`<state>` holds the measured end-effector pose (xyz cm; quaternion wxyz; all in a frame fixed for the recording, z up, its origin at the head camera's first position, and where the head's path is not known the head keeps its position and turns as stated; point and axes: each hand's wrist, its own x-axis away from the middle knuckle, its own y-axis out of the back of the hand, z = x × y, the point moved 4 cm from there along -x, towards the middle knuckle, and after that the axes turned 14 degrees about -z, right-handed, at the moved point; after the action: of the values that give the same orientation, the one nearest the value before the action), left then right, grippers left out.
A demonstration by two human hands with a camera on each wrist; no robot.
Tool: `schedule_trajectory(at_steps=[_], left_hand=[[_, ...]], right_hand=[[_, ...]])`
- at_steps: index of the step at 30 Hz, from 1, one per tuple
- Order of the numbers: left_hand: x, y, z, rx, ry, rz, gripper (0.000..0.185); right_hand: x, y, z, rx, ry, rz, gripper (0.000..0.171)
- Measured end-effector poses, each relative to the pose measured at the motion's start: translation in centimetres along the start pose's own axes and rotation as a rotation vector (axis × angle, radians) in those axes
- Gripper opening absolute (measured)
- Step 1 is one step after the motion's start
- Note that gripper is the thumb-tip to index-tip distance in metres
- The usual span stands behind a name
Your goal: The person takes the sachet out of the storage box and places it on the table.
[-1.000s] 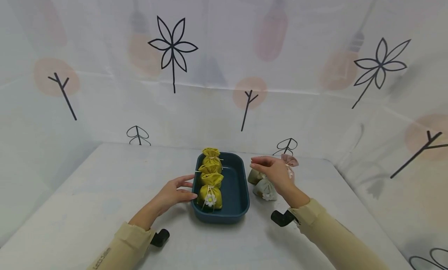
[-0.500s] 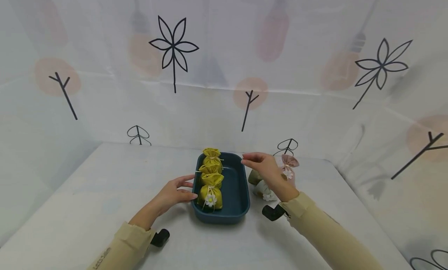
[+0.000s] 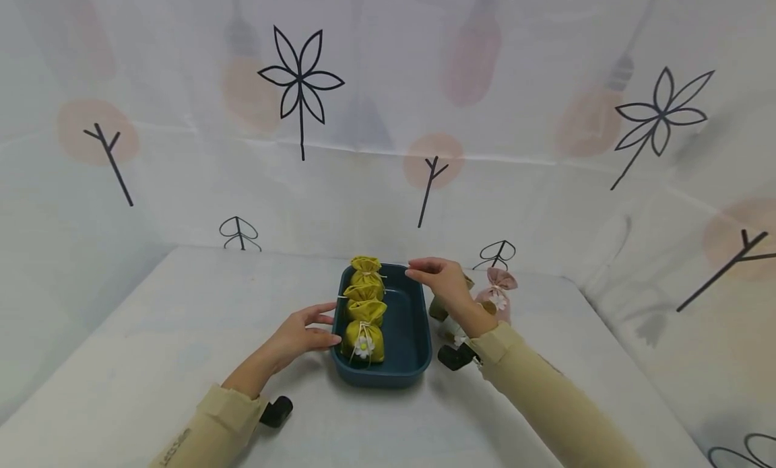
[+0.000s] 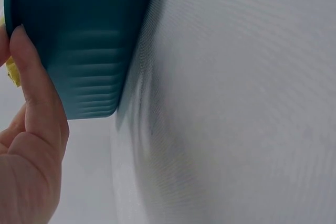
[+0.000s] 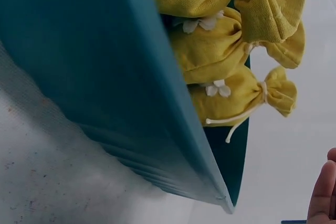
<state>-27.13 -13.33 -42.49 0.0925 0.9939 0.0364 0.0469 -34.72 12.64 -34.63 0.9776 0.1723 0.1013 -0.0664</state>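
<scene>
Three yellow drawstring pouches (image 3: 364, 340) with white flower trims stand in a row along the left side of the dark teal tray (image 3: 403, 333). My left hand (image 3: 297, 335) rests at the tray's left rim, its thumb and fingers fairly straight against the side. The left wrist view shows the thumb (image 4: 32, 72) lying along the outer wall. Over the tray's far right corner is my right hand (image 3: 445, 283), fingertips close to the thumb, holding nothing visible. The right wrist view has only its fingertips (image 5: 324, 190) at the right edge, away from the yellow pouches (image 5: 215, 45).
Right of the tray stand a pink pouch (image 3: 498, 293), an olive pouch (image 3: 438, 310) and a pale grey pouch (image 3: 450, 330), the latter two partly hidden by the right hand and wrist camera (image 3: 456, 357). A patterned white curtain (image 3: 364, 205) closes off the table's (image 3: 182, 320) back.
My right hand has moved left from above the loose pouches to the tray's far right corner, uncovering more of the pink pouch. The left hand, tray and yellow pouches have stayed put.
</scene>
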Motion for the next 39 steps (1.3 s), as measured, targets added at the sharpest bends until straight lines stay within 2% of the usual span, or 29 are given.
schedule_trajectory(at_steps=[9,22,31,39], left_hand=[[-0.1,0.0,0.1,-0.001,-0.001,0.008,0.069],[-0.2,0.1,0.2,-0.002,-0.005,0.012,0.068],[-0.1,0.2,0.3,0.016,-0.009,0.022,0.070],[-0.3,0.2,0.3,0.009,-0.007,0.019,0.069]], right_hand=[[-1.0,-1.2,0.5,0.011,0.016,-0.012,0.028],[-2.3,-3.3,1.0,-0.081,-0.020,-0.018,0.026],[-3.1,-5.0,0.8,-0.092,-0.021,0.030,0.027],[-3.2,-6.3,0.7,-0.042,0.024,0.084,0.029]])
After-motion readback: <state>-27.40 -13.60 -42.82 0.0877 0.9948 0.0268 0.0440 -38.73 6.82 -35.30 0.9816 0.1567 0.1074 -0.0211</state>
